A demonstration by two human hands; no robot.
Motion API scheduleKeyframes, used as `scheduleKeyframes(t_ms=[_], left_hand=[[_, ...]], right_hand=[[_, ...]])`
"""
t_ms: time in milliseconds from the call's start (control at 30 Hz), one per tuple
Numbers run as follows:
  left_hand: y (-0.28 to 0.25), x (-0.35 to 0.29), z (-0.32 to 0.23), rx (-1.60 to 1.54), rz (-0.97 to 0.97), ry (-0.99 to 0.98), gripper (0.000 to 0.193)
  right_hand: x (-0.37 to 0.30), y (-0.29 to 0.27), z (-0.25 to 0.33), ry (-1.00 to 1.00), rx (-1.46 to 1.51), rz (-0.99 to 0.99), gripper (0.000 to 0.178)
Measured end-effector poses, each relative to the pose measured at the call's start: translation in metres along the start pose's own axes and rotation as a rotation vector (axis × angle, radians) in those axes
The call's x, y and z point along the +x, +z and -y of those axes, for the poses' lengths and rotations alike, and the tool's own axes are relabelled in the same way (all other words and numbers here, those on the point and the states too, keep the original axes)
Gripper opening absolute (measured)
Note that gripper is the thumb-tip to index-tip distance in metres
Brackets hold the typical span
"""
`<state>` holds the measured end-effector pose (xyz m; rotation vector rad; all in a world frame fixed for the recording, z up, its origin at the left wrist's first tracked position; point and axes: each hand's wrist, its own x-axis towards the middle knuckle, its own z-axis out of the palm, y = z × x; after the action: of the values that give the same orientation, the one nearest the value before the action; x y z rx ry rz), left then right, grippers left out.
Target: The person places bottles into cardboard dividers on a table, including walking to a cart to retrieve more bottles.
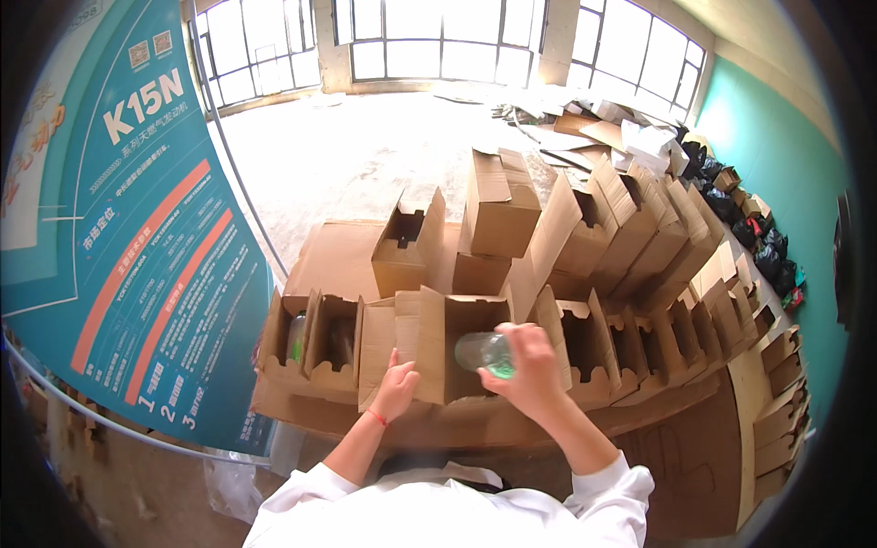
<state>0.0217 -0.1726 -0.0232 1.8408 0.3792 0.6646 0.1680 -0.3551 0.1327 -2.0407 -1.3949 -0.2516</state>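
As right hand holds container, banner bears lettering.

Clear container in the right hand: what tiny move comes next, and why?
Probably ease the clear container into the open box: the right hand holds it at that opening, the left hand is by the cardboard flap, and the leftmost box holds something clear and green.

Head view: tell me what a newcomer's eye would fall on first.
Probably the tall teal banner filling the left side. Then the rows of cardboard boxes across the middle, where the right hand holds a clear, green-tinged container. Bright windows span the top.
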Motion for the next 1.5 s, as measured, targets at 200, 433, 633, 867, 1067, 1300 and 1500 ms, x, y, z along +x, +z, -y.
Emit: scheduleKeyframes(t_ms=[200,433,633,867,1067,1300,1500], left_hand=[[-0.007,-0.005,0.005,0.095,0.067,-0.028,0.023],[-0.008,-0.008,0.006,0.193,0.073,-0.036,0.032],[0.001,-0.004,-0.014,0.128,0.029,-0.01,0.03],[0.0,-0.007,-0.002,0.145,0.005,-0.011,0.034],[0.007,-0.008,-0.042,0.287,0.008,0.06,0.05],[0.006,-0.013,-0.055,0.681,0.216,0.327,0.074],[0.021,-0.007,-0.054,0.798,0.415,0.409,0.059]], right_hand=[[0.004,0.092,-0.016,-0.269,-0.463,0.327,0.059],[0.021,0.103,-0.029,-0.247,-0.42,0.754,0.036],[0.018,0.115,-0.06,-0.012,-0.198,0.996,0.025],[0.022,0.045,-0.036,-0.026,0.321,0.687,0.056],[-0.006,0.072,-0.037,-0.07,-0.34,0.272,0.071],[-0.022,0.082,-0.031,0.189,0.044,-0.303,0.062],[-0.055,0.108,-0.047,0.204,0.196,0.131,0.053]])
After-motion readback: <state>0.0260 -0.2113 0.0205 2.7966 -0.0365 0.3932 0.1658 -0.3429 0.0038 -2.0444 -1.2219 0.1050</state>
